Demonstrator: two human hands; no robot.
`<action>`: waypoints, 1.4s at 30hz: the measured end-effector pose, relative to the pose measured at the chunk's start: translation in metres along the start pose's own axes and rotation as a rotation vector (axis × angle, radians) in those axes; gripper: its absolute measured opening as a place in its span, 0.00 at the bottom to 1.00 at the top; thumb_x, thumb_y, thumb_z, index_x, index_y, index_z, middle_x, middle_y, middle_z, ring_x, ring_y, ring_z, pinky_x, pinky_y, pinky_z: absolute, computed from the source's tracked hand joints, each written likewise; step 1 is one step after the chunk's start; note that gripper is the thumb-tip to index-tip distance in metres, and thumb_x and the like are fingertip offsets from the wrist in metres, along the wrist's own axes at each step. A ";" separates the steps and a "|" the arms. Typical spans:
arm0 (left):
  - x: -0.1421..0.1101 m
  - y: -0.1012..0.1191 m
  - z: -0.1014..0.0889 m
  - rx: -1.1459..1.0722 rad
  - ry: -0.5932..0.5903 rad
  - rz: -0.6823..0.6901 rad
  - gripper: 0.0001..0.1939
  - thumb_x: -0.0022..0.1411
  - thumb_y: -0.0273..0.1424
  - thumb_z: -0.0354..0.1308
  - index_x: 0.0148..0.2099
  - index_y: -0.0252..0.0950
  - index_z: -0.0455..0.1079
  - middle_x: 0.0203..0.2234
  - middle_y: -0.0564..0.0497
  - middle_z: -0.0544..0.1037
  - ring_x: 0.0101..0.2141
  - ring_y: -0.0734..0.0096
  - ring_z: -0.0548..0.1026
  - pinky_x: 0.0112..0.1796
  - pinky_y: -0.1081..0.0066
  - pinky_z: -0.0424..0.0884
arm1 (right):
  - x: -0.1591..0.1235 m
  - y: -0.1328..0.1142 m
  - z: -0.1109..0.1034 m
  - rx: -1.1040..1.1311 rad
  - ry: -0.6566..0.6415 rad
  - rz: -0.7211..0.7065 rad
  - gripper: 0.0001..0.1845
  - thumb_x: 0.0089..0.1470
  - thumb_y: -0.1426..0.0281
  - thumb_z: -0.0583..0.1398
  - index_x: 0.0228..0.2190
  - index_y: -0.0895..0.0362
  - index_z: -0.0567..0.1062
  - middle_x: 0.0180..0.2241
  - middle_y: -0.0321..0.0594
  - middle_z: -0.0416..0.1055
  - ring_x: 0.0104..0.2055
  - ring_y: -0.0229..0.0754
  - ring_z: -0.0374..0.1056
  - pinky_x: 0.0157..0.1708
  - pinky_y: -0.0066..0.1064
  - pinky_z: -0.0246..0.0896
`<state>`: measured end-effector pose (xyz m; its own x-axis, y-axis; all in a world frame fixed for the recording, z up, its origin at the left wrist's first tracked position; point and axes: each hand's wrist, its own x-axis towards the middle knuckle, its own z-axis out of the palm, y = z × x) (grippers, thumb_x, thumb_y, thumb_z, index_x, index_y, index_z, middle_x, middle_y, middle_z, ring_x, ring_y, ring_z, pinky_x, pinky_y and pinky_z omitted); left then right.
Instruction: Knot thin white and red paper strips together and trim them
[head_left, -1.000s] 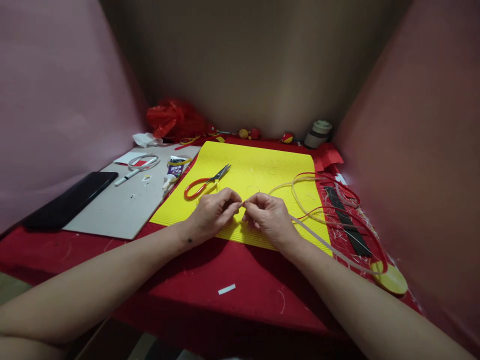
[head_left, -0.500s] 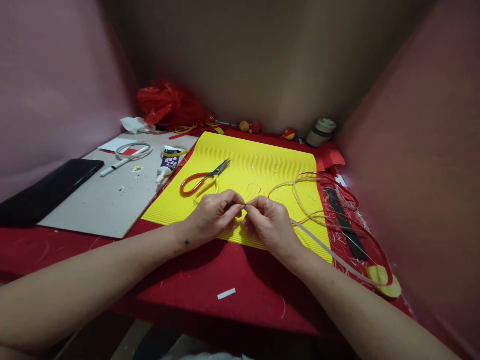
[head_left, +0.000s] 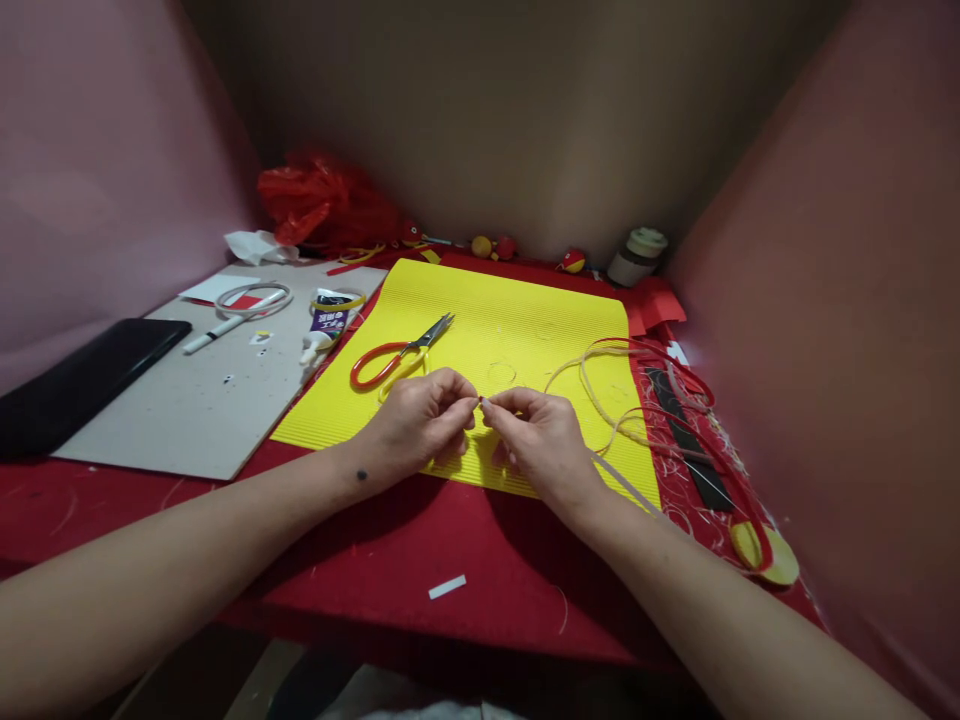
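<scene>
Over the yellow corrugated sheet (head_left: pixel 517 300), my left hand (head_left: pixel 427 415) and my right hand (head_left: pixel 536 430) meet fingertip to fingertip. Both pinch a tiny dark red end, which looks like the end of a thin paper strip (head_left: pixel 630 480). Long red and pale lengths of the strip loop out from my right hand toward the table's right side. Fingers hide most of the pinched end. Just beyond my left hand lie scissors (head_left: pixel 401 360) with one red and one yellow handle, blades pointing away.
A grey board (head_left: pixel 225 400) at left carries a glue tube (head_left: pixel 326 325), a marker (head_left: pixel 214 333) and a coiled strip. A black case (head_left: pixel 97 380) lies beside it. Behind stand a red plastic bag (head_left: pixel 322 200), small red-and-yellow balls and a jar (head_left: pixel 637 257). A white slip (head_left: pixel 448 587) lies in front.
The whole view has shifted slightly, so most things appear a little farther left. My hands keep their pinch, fingertips close together; the strip's loops at right have drawn in slightly.
</scene>
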<state>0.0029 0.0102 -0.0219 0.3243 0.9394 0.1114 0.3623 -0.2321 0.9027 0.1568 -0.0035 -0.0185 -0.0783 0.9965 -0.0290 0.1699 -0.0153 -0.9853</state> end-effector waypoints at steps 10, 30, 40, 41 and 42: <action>0.001 0.001 0.001 0.628 0.211 0.404 0.04 0.58 0.27 0.51 0.32 0.34 0.66 0.20 0.53 0.74 0.20 0.77 0.70 0.22 0.77 0.63 | -0.003 0.003 0.002 -0.134 0.062 -0.144 0.09 0.49 0.70 0.57 0.22 0.58 0.76 0.18 0.34 0.69 0.20 0.34 0.60 0.22 0.26 0.53; -0.003 0.010 -0.002 0.339 0.017 0.210 0.06 0.61 0.28 0.49 0.32 0.34 0.65 0.16 0.56 0.72 0.17 0.79 0.69 0.20 0.78 0.63 | -0.003 0.006 0.002 -0.079 0.035 -0.162 0.08 0.47 0.71 0.57 0.19 0.57 0.71 0.16 0.30 0.62 0.18 0.32 0.55 0.21 0.25 0.52; -0.001 0.008 -0.004 0.156 0.027 0.097 0.08 0.61 0.33 0.52 0.35 0.33 0.67 0.15 0.55 0.73 0.16 0.78 0.70 0.20 0.78 0.66 | -0.003 0.002 -0.002 -0.122 -0.017 -0.198 0.11 0.53 0.69 0.57 0.20 0.57 0.70 0.17 0.31 0.62 0.19 0.32 0.55 0.21 0.25 0.50; -0.001 0.008 -0.004 0.178 0.040 0.128 0.08 0.61 0.33 0.52 0.35 0.33 0.67 0.15 0.55 0.73 0.17 0.78 0.70 0.20 0.78 0.65 | -0.003 0.003 -0.002 -0.129 -0.019 -0.198 0.11 0.53 0.69 0.56 0.20 0.57 0.70 0.17 0.31 0.62 0.19 0.32 0.55 0.21 0.25 0.50; -0.002 0.008 -0.004 0.197 0.053 0.153 0.07 0.61 0.32 0.52 0.35 0.33 0.67 0.15 0.55 0.73 0.16 0.78 0.70 0.20 0.79 0.65 | -0.003 0.003 -0.002 -0.135 -0.020 -0.200 0.11 0.53 0.69 0.56 0.21 0.57 0.71 0.17 0.31 0.62 0.19 0.32 0.55 0.21 0.25 0.50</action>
<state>0.0021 0.0074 -0.0130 0.3437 0.9004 0.2667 0.4778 -0.4122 0.7758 0.1596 -0.0063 -0.0212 -0.1428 0.9768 0.1596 0.2788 0.1944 -0.9405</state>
